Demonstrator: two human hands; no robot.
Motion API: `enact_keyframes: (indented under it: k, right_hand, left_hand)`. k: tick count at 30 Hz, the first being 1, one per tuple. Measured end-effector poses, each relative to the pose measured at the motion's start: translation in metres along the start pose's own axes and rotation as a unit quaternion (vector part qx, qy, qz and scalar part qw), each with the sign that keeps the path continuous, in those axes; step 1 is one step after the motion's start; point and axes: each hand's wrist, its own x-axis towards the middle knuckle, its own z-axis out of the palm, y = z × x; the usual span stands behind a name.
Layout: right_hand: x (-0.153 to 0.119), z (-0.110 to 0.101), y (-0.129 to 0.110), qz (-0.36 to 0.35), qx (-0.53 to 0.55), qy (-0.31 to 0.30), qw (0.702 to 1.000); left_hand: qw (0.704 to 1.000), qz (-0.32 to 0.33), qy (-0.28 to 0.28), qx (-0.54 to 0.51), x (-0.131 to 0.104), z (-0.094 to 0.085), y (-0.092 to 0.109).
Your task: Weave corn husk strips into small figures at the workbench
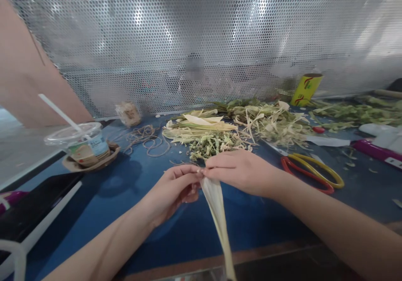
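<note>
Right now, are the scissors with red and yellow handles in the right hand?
No, the scissors lie on the blue table, while the right hand holds a pale husk.

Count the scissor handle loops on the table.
2: a red loop, just beyond the right forearm, and a yellow loop beside it. Others may be hidden under the leaves.

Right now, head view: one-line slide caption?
Left hand and right hand pinching a pale husk above a blue tabletop, scissors to the right, lidded plastic cup to the left.
</note>
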Motion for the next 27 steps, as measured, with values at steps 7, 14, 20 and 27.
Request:
enact_keyframes:
  k: [7, 14, 20, 27]
  right_hand:
    - [0.005, 0.003, -0.002, 0.106, 0.238, 0.107, 0.96]
    - [0.005, -0.001, -0.007, 0.145, 0.22, 0.045, 0.964]
    - [0.005, -0.004, 0.0, 0.141, 0.198, 0.0, 0.97]
    - [0.003, 0.001, 0.006, 0.272, 0.373, -0.025, 0.887]
  left_hand:
    - [0.998, 0.027, -0.034, 0.035, -0.002, 0.0, 0.003]
    - [0.993, 0.051, -0.038, 0.098, 0.002, -0.003, 0.001]
    - [0.983, 0.072, -0.017, 0.168, 0.003, -0.004, 0.0]
    - [0.955, 0.118, 0.02, 0.273, 0.0, -0.004, 0.0]
